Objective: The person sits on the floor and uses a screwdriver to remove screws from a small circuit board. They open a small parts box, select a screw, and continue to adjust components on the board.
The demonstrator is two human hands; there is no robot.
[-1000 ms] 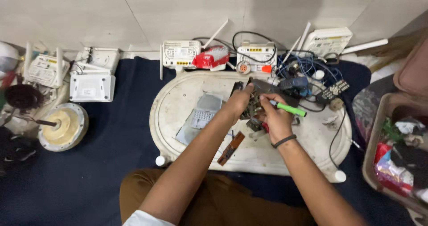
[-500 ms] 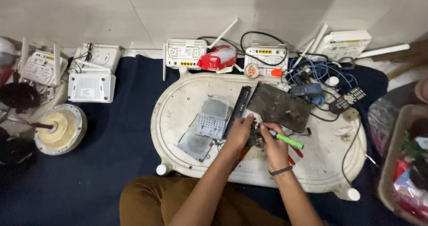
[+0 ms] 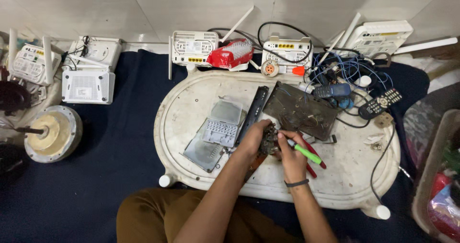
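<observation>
Two bare hands are meeting over the near half of the white oval plastic tray (image 3: 335, 185). We are gripping a small dark electronic part (image 3: 269, 140) in our left hand (image 3: 253, 140), fingers curled around it, so the part is sitting just right of that palm. Our right hand (image 3: 290, 159) is pinching a green-handled screwdriver (image 3: 303, 151), its tip touching the part. Red-handled pliers (image 3: 314, 156) are lying beneath the right hand. Just left, grey plastic housing pieces (image 3: 218, 130) are resting on the tray; beyond, a dark circuit board (image 3: 299, 111) is lying flat. Farther off, white routers (image 3: 194, 46) and a red packet (image 3: 230, 55) are lining the wall.
</observation>
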